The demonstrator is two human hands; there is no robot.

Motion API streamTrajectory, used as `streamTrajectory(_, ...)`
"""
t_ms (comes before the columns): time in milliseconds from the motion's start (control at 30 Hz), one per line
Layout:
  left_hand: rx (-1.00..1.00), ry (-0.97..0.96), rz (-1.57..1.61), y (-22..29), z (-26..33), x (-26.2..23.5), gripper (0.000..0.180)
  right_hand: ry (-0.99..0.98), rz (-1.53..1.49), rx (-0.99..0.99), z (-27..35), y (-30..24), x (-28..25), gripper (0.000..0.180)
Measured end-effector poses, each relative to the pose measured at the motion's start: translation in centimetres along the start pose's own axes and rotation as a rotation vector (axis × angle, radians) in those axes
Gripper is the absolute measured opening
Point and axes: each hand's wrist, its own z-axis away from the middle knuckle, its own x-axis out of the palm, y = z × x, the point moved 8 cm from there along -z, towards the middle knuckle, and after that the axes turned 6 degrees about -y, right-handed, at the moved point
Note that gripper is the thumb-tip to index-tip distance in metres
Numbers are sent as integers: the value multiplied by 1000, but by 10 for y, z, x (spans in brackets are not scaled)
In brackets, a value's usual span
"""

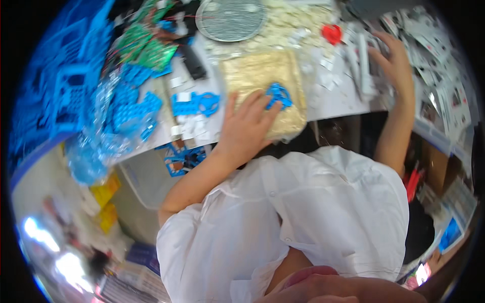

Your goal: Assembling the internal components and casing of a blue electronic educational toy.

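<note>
My left hand (pixel 246 123) lies on a tan pad (pixel 262 68) wrapped in clear film, its fingers spread. Beside its fingertips, a small blue plastic part (pixel 279 96) rests on the pad, and a finger seems to touch it. To the right, my right hand (pixel 396 63) reaches to a white plastic housing (pixel 364 63). Its thumb and fingers are apart and slightly curved, with nothing visible between them. Blur hides whether they touch the housing.
Blue housings (pixel 70 96) are piled at far left, near green circuit boards (pixel 154 53) with wires. A round silvery disc (pixel 231 21) lies behind the pad among many cream pieces (pixel 298 20). A red roll (pixel 332 34) sits right of it. White printed parts (pixel 447 96) fill a bin at right.
</note>
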Motion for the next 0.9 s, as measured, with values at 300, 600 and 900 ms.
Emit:
streamTrajectory(300,-232,482,10,-106,24,-206,43,289,-361,207,2,21,-66,47)
streamTrajectory(600,-553,823,-141,-316,30,-349,29,588,-784,141,36,5,-109,48)
streamTrajectory(900,-149,1190,1230,-270,93,-321,27,752,-1275,-66,72,-32,-94,52)
